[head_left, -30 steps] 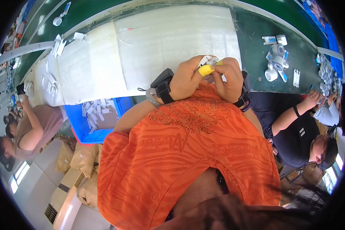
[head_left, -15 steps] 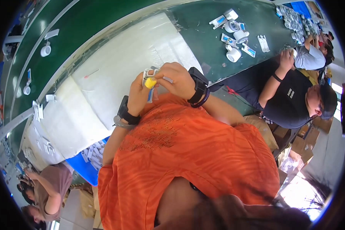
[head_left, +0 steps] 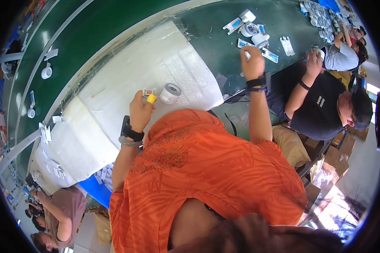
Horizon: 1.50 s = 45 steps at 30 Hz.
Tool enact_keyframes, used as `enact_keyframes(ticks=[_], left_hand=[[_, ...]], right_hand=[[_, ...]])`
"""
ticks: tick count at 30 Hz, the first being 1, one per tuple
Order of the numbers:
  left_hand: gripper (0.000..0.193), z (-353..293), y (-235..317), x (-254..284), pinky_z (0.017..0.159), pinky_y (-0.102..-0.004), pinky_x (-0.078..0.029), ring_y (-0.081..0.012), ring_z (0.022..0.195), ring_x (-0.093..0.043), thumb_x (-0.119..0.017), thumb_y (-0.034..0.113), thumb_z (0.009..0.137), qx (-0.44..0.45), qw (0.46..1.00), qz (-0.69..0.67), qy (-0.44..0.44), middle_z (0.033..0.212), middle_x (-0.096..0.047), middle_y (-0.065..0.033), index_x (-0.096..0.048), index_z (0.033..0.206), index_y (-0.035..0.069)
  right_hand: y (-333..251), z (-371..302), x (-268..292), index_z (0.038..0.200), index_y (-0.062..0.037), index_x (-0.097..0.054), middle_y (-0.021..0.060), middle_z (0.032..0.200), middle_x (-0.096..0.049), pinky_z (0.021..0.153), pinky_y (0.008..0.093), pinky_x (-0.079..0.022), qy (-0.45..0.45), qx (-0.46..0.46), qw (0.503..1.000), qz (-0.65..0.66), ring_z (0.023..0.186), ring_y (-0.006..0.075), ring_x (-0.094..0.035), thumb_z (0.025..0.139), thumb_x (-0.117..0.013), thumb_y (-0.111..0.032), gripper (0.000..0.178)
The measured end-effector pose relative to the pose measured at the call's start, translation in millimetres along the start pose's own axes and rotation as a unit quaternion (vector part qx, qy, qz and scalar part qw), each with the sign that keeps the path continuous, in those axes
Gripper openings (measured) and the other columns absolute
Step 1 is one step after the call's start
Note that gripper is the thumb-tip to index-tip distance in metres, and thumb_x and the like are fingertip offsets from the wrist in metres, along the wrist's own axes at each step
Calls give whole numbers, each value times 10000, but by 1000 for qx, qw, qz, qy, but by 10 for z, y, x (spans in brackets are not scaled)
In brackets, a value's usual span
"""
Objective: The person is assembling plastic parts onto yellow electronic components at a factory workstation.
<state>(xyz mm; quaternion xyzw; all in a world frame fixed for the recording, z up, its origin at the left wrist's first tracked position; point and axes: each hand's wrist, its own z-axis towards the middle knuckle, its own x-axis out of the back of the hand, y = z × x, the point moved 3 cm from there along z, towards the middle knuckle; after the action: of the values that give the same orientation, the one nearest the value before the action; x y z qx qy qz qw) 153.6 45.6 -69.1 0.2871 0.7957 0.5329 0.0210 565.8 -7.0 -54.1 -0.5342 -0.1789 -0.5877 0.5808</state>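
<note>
Hands parted: right hand [head_left: 252, 63] reaches out closed; left hand [head_left: 140, 110] grips yellow-tipped part [head_left: 150, 98].

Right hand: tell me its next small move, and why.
Probably close the right hand on one of the small white parts on the green table. It is stretched out among them, while the left hand holds the yellow-tipped piece beside the white roll.

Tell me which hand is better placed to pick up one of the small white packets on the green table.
Right. The right hand is stretched out beside the white packets, while the left hand holds a yellow-tipped part over the white sheet.
</note>
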Motion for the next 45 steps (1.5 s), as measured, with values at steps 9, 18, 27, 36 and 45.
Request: enact_keyframes(ticks=[9,18,27,36,45], left_hand=[[271,627,405,781,588,-267,-517,-137,685,-623,-574,252,948,-55,971,-184,144,910,-667,-103,-580,1069,10],[376,1258,-556,1635,933,-387,-454,-324,1074,-571,-614,191,864,-94,869,-118,472,1148,-603,-210,-579,1143,-57],[244,547,-31,535,760,-268,-522,-163,994,-618,-551,93,883,1,981,-190,32,1027,-648,-73,-640,1103,34],[585,-63,698,81,1022,-427,-387,-327,1207,-478,-694,200,814,-362,923,105,80,1274,-539,-171,-478,1329,26],[617,-81,381,118,819,-414,-493,-385,904,-629,-732,203,738,-217,929,221,-202,971,-671,-161,-508,1283,20]], right_hand=[[1076,421,-524,1010,20,-666,278,1009,-659,852,533,-480,-357,-182,895,-199,979,451,-625,885,-506,-569,622],[1505,292,-758,863,-2,-706,213,851,-688,742,478,-488,-210,-107,968,-91,837,399,-652,872,-583,-513,525],[1700,196,-909,781,-45,-660,37,612,-609,600,292,-477,-252,-293,886,256,593,142,-577,889,-687,-301,279],[-1029,-177,-356,958,-41,-553,17,735,-575,566,251,-488,-440,-80,761,470,588,106,-580,976,-544,-136,96],[-2293,-343,129,896,-35,-598,8,606,-550,490,238,-406,-607,166,711,313,516,86,-556,914,-644,-155,130]])
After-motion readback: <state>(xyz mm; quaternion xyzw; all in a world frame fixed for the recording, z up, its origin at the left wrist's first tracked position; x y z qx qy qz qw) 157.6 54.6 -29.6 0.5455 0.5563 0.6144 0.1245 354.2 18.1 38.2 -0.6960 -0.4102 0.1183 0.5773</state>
